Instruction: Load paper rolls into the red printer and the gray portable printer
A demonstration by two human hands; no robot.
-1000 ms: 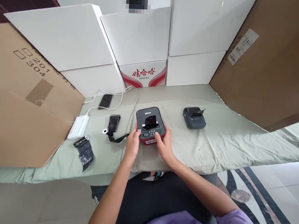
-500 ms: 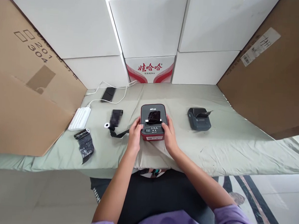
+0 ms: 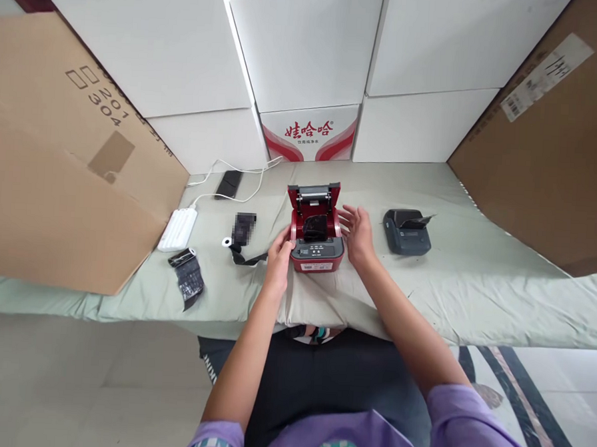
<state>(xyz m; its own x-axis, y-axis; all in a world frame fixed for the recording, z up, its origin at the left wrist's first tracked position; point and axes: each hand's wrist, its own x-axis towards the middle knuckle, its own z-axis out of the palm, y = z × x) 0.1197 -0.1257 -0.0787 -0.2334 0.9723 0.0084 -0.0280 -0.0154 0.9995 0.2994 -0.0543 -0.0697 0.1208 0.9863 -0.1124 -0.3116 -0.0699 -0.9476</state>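
The red printer (image 3: 317,252) sits on the pale green cloth (image 3: 399,295), its lid (image 3: 314,196) raised at the back, a black piece (image 3: 315,228) showing in its bay. The left hand (image 3: 278,252), half closed, has hold of the printer's left side; the right hand (image 3: 358,238) is loosely open, fingers apart, beside its right side, and whether they touch it I cannot tell. Further right of the printer stands a dark grey printer (image 3: 412,243). To its left lie black film rolls (image 3: 190,281), a black slab (image 3: 229,184) and a white power bank (image 3: 178,230). Behind it, white boxes (image 3: 302,57) block the back; cardboard panels (image 3: 542,163) shut in both flanks. Counted: two printers, two rolls, one slab, one power bank, six white box faces, two panels.
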